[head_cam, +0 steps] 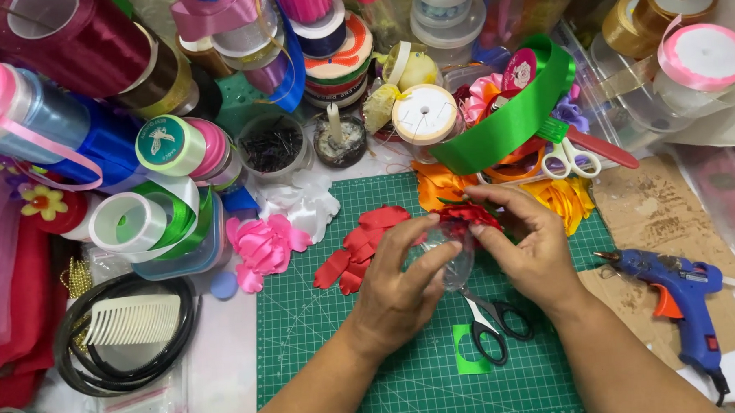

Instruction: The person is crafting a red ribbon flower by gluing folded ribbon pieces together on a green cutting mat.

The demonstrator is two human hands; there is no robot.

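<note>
Red ribbon flower (468, 216), gridded green cutting mat (406, 376)

Green cutting mat (323, 346) taken as landmark. On it: black scissors (494, 324), loose red petals (357, 247). Off its right edge: blue glue gun (676, 289) on cardboard (652, 205). Off its left edge: white comb (131, 319), pink flower (263, 247). Beyond its far edge: ribbon spools (170, 144).

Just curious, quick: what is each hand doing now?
Left hand: closed, holding small clear plastic cup.
Right hand: closed, pinching red ribbon flower.

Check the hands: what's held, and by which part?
Both hands, left hand and right hand, hold a red ribbon flower by its outer petals.
</note>
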